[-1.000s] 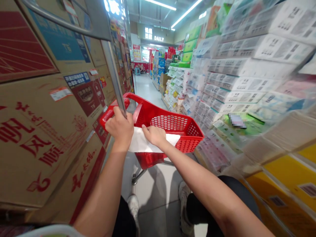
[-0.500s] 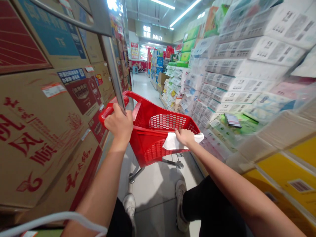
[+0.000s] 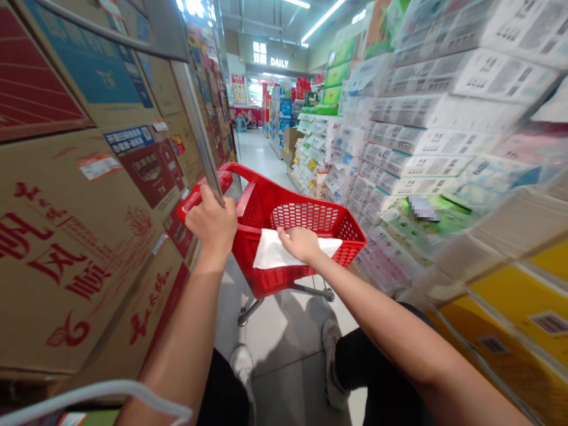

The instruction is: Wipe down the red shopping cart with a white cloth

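A red plastic shopping cart [image 3: 306,216] stands turned sideways before me on a grey metal frame. My left hand [image 3: 212,220] is closed at its red handle [image 3: 189,204], right at the foot of a tall metal pole [image 3: 199,127]; the fingertips are hidden. With a white cloth [image 3: 270,251] under its fingers, my right hand [image 3: 299,244] presses on the near upper rim of the basket. The cloth drapes over the basket's side, and the hand is closed on it. Inside the visible part of the basket I see only red mesh wall.
Stacked cartons [image 3: 57,236] wall the left side closely. On the right rise piles of wrapped tissue packs [image 3: 412,136] and yellow boxes [image 3: 523,307]. A tiled aisle [image 3: 260,154] runs ahead between shelves. My shoes [image 3: 242,364] are near the cart's wheels.
My right hand and the white cloth have slid left along the basket's near rim, toward the handle. My left hand stays at the handle. The view has shifted slightly.
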Available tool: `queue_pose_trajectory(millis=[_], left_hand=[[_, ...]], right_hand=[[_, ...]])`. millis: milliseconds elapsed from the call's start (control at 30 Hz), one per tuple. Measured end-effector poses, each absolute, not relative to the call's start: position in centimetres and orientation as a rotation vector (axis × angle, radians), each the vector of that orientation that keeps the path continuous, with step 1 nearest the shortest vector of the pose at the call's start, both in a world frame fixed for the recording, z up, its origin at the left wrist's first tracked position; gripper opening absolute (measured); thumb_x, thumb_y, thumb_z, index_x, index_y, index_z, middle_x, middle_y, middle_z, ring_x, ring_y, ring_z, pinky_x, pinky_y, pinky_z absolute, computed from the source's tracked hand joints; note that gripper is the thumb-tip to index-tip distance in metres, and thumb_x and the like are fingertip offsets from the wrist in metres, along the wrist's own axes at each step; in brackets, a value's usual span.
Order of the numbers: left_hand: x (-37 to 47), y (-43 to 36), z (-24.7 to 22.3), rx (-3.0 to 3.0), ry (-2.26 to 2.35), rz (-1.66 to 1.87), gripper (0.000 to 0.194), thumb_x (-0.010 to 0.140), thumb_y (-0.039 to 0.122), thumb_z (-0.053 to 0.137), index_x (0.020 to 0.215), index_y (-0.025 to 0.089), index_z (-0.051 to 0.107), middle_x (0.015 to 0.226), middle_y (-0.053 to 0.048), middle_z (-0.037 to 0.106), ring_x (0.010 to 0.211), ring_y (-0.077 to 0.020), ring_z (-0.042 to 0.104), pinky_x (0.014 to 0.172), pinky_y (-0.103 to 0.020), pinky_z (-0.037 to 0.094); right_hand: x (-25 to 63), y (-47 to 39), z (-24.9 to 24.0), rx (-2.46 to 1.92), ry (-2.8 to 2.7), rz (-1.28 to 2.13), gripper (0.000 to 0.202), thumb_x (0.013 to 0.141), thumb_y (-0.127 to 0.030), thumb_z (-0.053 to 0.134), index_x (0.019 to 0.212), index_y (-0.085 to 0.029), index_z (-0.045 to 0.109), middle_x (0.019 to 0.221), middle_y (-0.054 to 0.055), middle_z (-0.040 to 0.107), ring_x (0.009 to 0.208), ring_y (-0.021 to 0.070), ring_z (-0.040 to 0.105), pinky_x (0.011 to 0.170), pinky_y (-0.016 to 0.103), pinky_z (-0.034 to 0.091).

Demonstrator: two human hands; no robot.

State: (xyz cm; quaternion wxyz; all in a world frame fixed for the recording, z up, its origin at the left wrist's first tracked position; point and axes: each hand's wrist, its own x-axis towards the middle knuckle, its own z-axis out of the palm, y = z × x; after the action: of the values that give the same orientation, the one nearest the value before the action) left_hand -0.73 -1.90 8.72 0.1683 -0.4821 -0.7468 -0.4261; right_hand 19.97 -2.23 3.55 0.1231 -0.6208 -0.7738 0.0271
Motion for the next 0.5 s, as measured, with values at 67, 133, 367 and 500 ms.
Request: queue_pose_trajectory(millis=[67,133,367,500], left_hand=[[-0.9,-1.8,8.7,-1.380,-2.128,-1.209,0.045,0.089,0.040,0.041,0.120,0.012,0.056,0.088,-0.015,0.067,0.088,-0.0342,0.066,0.083,-0.043,0.044],[-0.8,-1.8,8.8,-1.382,-2.140,-1.216,0.044,0.089,0.041,0.041,0.118,0.012,0.057,0.087,-0.015,0.067,0.088,-0.0345,0.066,0.083,-0.043,0.044],[0.8,-2.0,8.8,-1.379,-2.160,-1.263,0.045,0.089,0.041,0.039,0.119,0.013,0.057,0.089,-0.017,0.068,0.090,-0.0352,0.065,0.085,-0.045,0.043],[1.6,-2.0,8.8,-1.378,-2.162,-1.269,0.046,0.088,0.040,0.040,0.120,0.012,0.058,0.090,-0.017,0.068,0.092,-0.0352,0.065,0.086,-0.045,0.043]], right_hand=[[24.4,-2.2,2.7,-1.980,-2.229,0.026,0.079,0.102,-0.064,0.014,0.094,-0.017,0.077,0.094,0.015,0.076,0.099,0.0276,0.071,0.083,0.032,0.046],[28.7,-2.3,2.2,-2.157,-2.164,-0.006,0.074,0.102,-0.061,0.019,0.095,-0.015,0.077,0.097,0.018,0.076,0.102,0.0285,0.071,0.083,0.032,0.046],[32.1,-2.1,2.4,-2.359,-1.961,-0.033,0.066,0.104,-0.051,0.023,0.104,-0.012,0.077,0.107,0.020,0.075,0.106,0.0312,0.070,0.083,0.034,0.047],[23.2,-2.2,3.2,-2.081,-2.086,0.034,0.072,0.103,-0.056,0.019,0.102,-0.014,0.077,0.101,0.018,0.076,0.100,0.0297,0.071,0.083,0.035,0.048]])
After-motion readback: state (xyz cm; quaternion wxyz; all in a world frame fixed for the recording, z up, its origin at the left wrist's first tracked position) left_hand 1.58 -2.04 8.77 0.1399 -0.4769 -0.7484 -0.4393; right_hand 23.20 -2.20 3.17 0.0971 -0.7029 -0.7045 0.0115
